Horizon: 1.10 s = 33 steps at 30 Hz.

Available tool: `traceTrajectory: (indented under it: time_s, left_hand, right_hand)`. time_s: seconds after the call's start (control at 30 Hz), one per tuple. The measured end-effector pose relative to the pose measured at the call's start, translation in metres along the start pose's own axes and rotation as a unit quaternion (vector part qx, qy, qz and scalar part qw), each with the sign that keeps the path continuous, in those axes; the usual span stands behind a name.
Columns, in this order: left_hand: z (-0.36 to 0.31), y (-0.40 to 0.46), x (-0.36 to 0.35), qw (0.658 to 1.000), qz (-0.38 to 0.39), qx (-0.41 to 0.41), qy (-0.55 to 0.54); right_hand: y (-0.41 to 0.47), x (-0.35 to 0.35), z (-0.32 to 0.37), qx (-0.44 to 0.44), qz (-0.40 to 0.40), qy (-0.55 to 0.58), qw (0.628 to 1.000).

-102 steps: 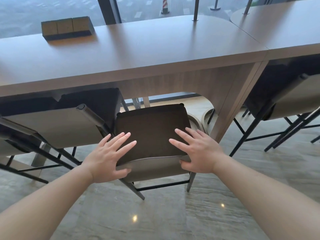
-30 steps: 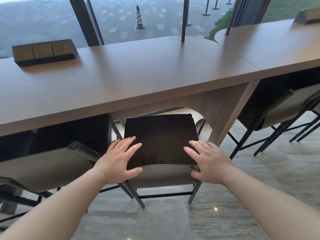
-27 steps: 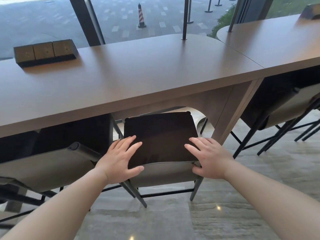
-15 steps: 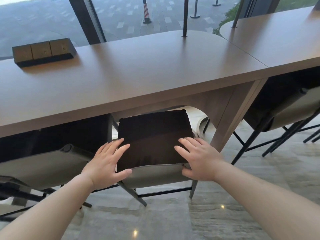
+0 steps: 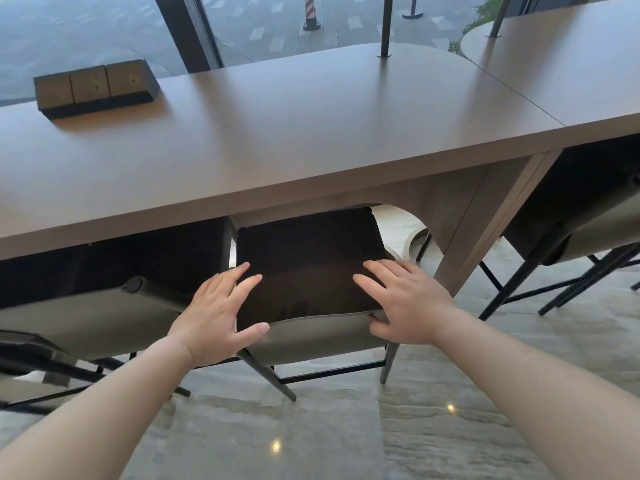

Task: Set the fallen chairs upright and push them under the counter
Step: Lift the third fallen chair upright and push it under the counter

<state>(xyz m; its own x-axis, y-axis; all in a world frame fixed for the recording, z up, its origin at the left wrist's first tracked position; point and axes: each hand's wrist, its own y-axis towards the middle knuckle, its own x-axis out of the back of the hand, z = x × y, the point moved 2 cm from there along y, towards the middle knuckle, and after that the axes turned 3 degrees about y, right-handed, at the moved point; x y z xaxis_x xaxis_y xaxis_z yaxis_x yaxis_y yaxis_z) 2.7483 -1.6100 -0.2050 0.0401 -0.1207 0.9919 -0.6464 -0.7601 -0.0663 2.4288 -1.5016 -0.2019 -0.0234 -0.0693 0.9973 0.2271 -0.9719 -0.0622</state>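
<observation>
The long wooden counter (image 5: 311, 133) spans the view, a socket box (image 5: 93, 86) near its far left corner. Under its near edge stands the middle chair (image 5: 308, 271), upright, seat partly tucked beneath. The left hand (image 5: 214, 317) and right hand (image 5: 405, 303) lie flat on the seat's near corners, fingers spread and straight, thumbs along the backrest's top edge.
</observation>
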Motion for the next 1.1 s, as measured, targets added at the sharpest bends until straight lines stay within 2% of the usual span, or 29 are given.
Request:
traceTrajectory:
  time_s: [0.27,0.77,0.93,1.1]
  left_hand:
    - [-0.007,0.001,0.004,0.997,-0.03,-0.043,0.052]
    - [-0.003,0.02,0.007,0.997,-0.048,-0.048,0.023]
    - [-0.002,0.036,0.008,0.995,-0.05,-0.078,0.04]
    - [0.007,0.055,0.009,0.993,-0.002,-0.095,0.064]
  right_hand:
    - [-0.002,-0.003,-0.004,-0.021,-0.009,0.022,0.999]
    - [-0.012,-0.01,0.001,-0.056,0.001,0.05,0.997]
    - [-0.02,-0.008,-0.003,-0.082,0.002,0.028,0.996]
    - [-0.018,-0.006,0.005,-0.089,-0.005,0.0,0.996]
